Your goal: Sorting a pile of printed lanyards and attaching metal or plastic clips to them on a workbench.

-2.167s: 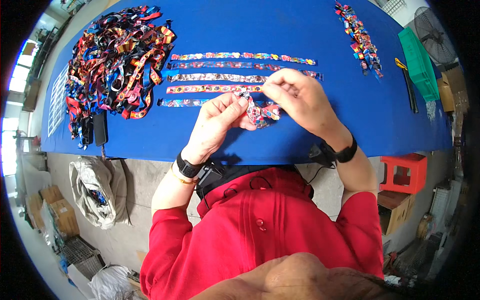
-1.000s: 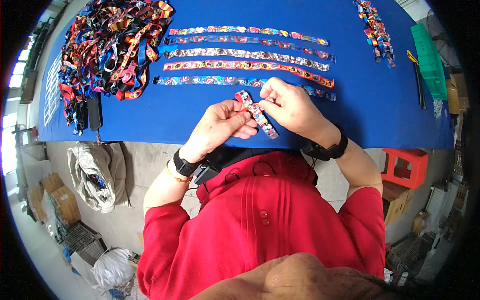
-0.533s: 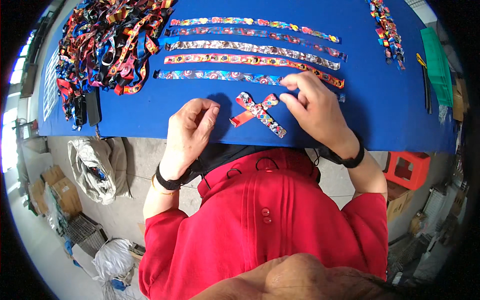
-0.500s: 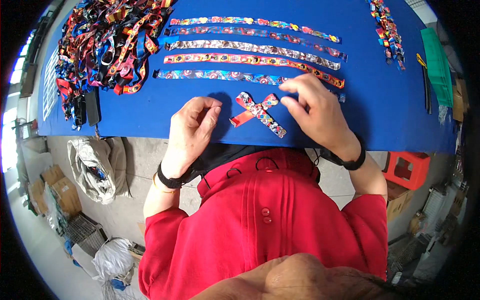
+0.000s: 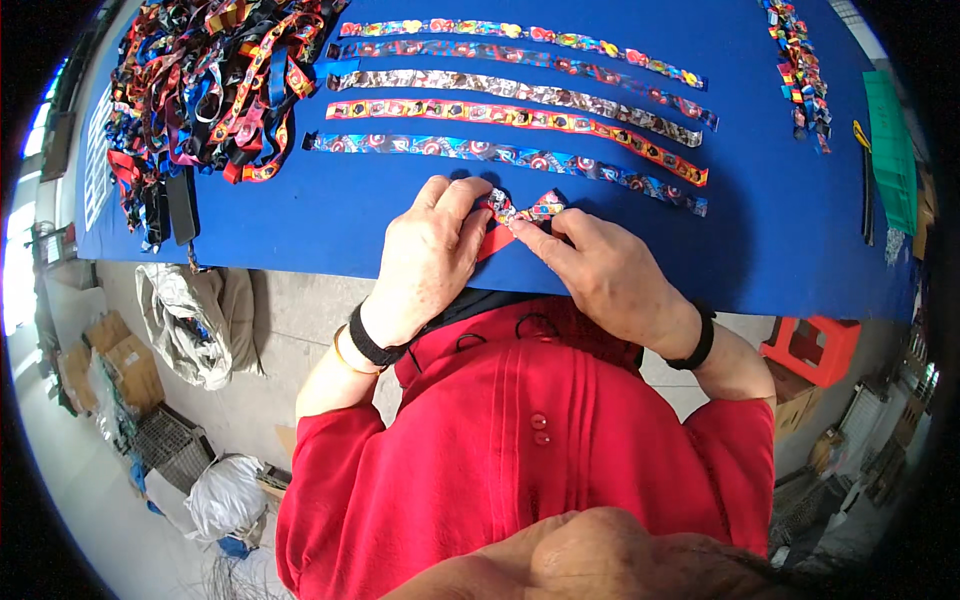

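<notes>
A short printed ribbon, looped into a bow with a red underside (image 5: 545, 207), lies on the blue table close to its front edge. My left hand (image 5: 425, 255) is closed at the bow's left loop, its fingertips gripping the ribbon there. From the other side, my right hand (image 5: 615, 272) has its fingers bent around the right part of the bow, one fingertip pressed near the crossing. Both hands partly cover the ribbon, so its lower tails hardly show. Beyond the hands, several printed straps lie flat in rows, the nearest being a blue one (image 5: 440, 149).
A tangled heap of lanyards (image 5: 215, 95) covers the table's left end. At the far right lie a bundle of small colourful straps (image 5: 797, 75), a green tray (image 5: 893, 150) and a black strip-like tool (image 5: 867, 195). A red stool (image 5: 820, 350) stands below the right edge.
Both hands, apart from the ribbon before, have come in onto it. The left moved right and the right moved down; their fingers now hold the bow.
</notes>
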Demonstrator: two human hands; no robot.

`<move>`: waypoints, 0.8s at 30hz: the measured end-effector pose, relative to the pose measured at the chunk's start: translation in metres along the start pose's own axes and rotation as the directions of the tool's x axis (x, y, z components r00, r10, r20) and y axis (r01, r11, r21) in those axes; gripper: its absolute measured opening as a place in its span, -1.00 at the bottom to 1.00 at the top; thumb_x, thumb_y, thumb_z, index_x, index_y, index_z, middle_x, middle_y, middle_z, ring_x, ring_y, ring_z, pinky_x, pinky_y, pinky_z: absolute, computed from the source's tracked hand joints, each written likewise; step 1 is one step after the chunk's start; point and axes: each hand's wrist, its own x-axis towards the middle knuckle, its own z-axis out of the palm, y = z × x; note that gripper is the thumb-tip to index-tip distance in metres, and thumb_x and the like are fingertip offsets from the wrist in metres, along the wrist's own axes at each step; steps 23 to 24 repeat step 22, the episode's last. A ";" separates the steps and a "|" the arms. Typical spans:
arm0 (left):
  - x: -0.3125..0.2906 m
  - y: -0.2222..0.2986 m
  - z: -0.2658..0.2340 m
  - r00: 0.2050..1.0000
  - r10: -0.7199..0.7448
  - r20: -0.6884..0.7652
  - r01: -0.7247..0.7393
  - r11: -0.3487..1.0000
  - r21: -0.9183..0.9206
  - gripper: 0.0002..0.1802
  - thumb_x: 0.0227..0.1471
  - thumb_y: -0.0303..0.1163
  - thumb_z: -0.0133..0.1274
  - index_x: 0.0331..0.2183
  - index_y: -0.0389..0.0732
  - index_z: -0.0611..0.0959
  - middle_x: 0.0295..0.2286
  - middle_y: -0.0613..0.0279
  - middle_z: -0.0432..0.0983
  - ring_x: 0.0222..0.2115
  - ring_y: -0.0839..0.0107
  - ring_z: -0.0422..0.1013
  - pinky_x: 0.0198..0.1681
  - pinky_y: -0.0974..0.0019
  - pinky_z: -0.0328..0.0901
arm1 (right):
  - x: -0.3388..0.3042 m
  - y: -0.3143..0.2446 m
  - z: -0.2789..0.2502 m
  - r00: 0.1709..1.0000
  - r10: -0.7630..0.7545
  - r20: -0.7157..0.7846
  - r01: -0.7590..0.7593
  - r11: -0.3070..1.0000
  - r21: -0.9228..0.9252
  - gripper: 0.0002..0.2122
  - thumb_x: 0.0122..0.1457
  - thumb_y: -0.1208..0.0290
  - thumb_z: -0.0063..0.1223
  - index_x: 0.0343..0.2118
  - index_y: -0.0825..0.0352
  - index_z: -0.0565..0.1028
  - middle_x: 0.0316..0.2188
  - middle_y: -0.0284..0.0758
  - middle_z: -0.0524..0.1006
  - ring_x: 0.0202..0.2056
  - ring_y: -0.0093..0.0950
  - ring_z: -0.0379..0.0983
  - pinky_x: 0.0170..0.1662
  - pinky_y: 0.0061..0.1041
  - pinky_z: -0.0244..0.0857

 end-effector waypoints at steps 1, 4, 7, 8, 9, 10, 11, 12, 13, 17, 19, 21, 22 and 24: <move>0.002 0.002 0.000 1.000 -0.003 0.004 0.003 1.000 -0.001 -0.75 0.08 -0.51 0.13 -0.14 -0.18 0.58 -0.36 0.03 0.49 -0.41 -0.01 0.50 -0.36 0.09 0.43 | -0.001 0.002 0.001 1.000 0.000 0.003 0.000 1.000 0.014 -0.57 0.09 0.63 0.04 0.07 0.24 0.51 -0.34 -0.26 0.40 -0.38 -0.34 0.47 -0.32 -0.40 0.43; 0.007 0.005 0.001 0.998 -0.049 0.041 0.049 0.999 0.002 -0.80 0.07 -0.55 0.15 -0.20 -0.21 0.61 -0.36 0.02 0.53 -0.38 0.03 0.54 -0.35 0.16 0.43 | 0.000 0.005 0.002 1.000 -0.001 0.003 0.001 0.999 0.035 -0.59 0.09 0.63 0.04 0.04 0.27 0.52 -0.35 -0.26 0.41 -0.38 -0.34 0.47 -0.33 -0.39 0.43; 0.009 0.002 0.004 1.000 -0.021 0.013 0.021 1.000 -0.001 -0.87 0.09 -0.55 0.12 -0.26 -0.23 0.59 -0.40 -0.01 0.53 -0.39 -0.02 0.53 -0.36 0.13 0.41 | 0.001 0.006 0.002 1.000 -0.007 0.000 0.007 0.999 0.051 -0.62 0.09 0.63 0.04 0.02 0.29 0.53 -0.35 -0.26 0.41 -0.39 -0.33 0.47 -0.33 -0.39 0.43; 0.010 0.002 0.005 0.999 -0.029 0.025 0.029 0.999 -0.027 -0.90 0.10 -0.56 0.10 -0.28 -0.24 0.56 -0.41 -0.04 0.53 -0.39 -0.05 0.53 -0.36 0.11 0.41 | 0.002 0.006 0.002 1.000 -0.009 0.000 0.009 0.998 0.058 -0.62 0.09 0.62 0.05 0.01 0.30 0.54 -0.35 -0.26 0.41 -0.39 -0.33 0.47 -0.33 -0.40 0.43; 0.011 0.001 0.005 0.999 -0.036 0.037 0.038 0.998 -0.053 -0.91 0.11 -0.56 0.08 -0.29 -0.25 0.54 -0.43 -0.07 0.53 -0.40 -0.08 0.53 -0.37 0.09 0.40 | 0.002 0.007 0.001 1.000 -0.007 0.001 0.007 0.998 0.061 -0.62 0.09 0.62 0.05 0.01 0.30 0.54 -0.35 -0.26 0.41 -0.39 -0.33 0.47 -0.33 -0.40 0.43; 0.012 0.001 0.005 0.999 -0.036 0.039 0.038 0.998 -0.053 -0.91 0.11 -0.56 0.08 -0.29 -0.25 0.54 -0.43 -0.07 0.53 -0.40 -0.08 0.53 -0.37 0.09 0.40 | 0.002 0.009 -0.001 0.999 -0.015 0.040 0.013 0.998 0.057 -0.63 0.11 0.57 0.02 0.03 0.33 0.52 -0.29 -0.21 0.44 -0.35 -0.31 0.48 -0.29 -0.39 0.44; 0.012 0.001 0.005 0.998 -0.048 0.051 0.050 0.998 -0.039 -0.91 0.12 -0.57 0.07 -0.29 -0.25 0.51 -0.44 -0.09 0.53 -0.39 -0.10 0.53 -0.37 0.08 0.39 | 0.003 0.010 -0.002 0.997 -0.023 0.079 0.019 0.998 0.052 -0.63 0.13 0.52 -0.01 0.04 0.36 0.49 -0.22 -0.17 0.46 -0.32 -0.30 0.50 -0.24 -0.39 0.45; 0.012 0.000 0.006 0.996 -0.060 0.063 0.061 0.998 -0.024 -0.91 0.13 -0.57 0.05 -0.29 -0.26 0.48 -0.46 -0.12 0.52 -0.39 -0.11 0.52 -0.37 0.07 0.39 | 0.003 0.010 -0.002 0.997 -0.022 0.079 0.018 0.998 0.053 -0.63 0.13 0.52 -0.01 0.04 0.36 0.49 -0.22 -0.17 0.46 -0.32 -0.30 0.50 -0.24 -0.39 0.45; 0.013 0.001 0.006 0.996 -0.059 0.066 0.061 0.998 -0.025 -0.91 0.13 -0.57 0.05 -0.29 -0.26 0.48 -0.46 -0.12 0.52 -0.39 -0.11 0.52 -0.37 0.07 0.39 | 0.002 0.009 -0.003 0.996 -0.021 0.082 0.016 0.999 0.051 -0.63 0.14 0.51 0.00 0.04 0.36 0.49 -0.23 -0.18 0.46 -0.32 -0.31 0.50 -0.25 -0.40 0.44; 0.014 -0.002 0.006 0.996 -0.035 0.079 0.037 0.999 -0.031 -0.90 0.14 -0.58 0.02 -0.27 -0.26 0.45 -0.46 -0.15 0.52 -0.39 -0.14 0.52 -0.39 0.06 0.38 | 0.003 0.010 -0.001 0.997 -0.027 0.068 0.024 0.999 0.044 -0.65 0.14 0.49 0.01 0.02 0.35 0.50 -0.24 -0.18 0.47 -0.34 -0.33 0.50 -0.27 -0.41 0.44; 0.015 -0.005 0.008 0.996 -0.031 0.078 0.034 0.999 -0.028 -0.90 0.15 -0.59 0.01 -0.27 -0.25 0.44 -0.47 -0.16 0.52 -0.40 -0.14 0.52 -0.40 0.05 0.38 | 0.005 0.007 0.000 0.999 -0.015 0.048 0.014 0.999 0.037 -0.65 0.13 0.51 0.04 0.02 0.32 0.53 -0.30 -0.24 0.45 -0.37 -0.35 0.48 -0.31 -0.41 0.44; 0.015 -0.007 0.009 0.998 -0.011 0.061 0.014 0.998 -0.053 -0.78 0.08 -0.59 0.06 -0.28 -0.25 0.34 -0.53 -0.14 0.48 -0.44 -0.18 0.49 -0.47 -0.03 0.36 | 0.005 0.006 -0.001 0.999 -0.002 0.044 0.001 1.000 0.026 -0.66 0.14 0.53 0.06 0.02 0.28 0.55 -0.35 -0.29 0.43 -0.39 -0.36 0.48 -0.34 -0.43 0.43; 0.016 -0.005 0.008 0.998 -0.027 0.064 0.031 0.997 -0.064 -0.78 0.08 -0.59 0.06 -0.28 -0.23 0.34 -0.51 -0.15 0.50 -0.42 -0.19 0.50 -0.47 -0.01 0.37 | 0.005 0.005 -0.002 0.998 0.001 0.060 -0.002 1.000 0.021 -0.66 0.15 0.53 0.05 0.02 0.27 0.55 -0.34 -0.29 0.44 -0.38 -0.36 0.49 -0.32 -0.44 0.44; 0.016 -0.005 0.008 0.998 -0.027 0.064 0.031 0.997 -0.064 -0.78 0.08 -0.59 0.06 -0.28 -0.23 0.34 -0.51 -0.15 0.50 -0.42 -0.19 0.50 -0.47 -0.01 0.37 | 0.005 0.005 -0.002 0.998 0.001 0.060 -0.002 1.000 0.021 -0.66 0.15 0.53 0.05 0.02 0.27 0.55 -0.34 -0.29 0.44 -0.38 -0.36 0.49 -0.32 -0.44 0.44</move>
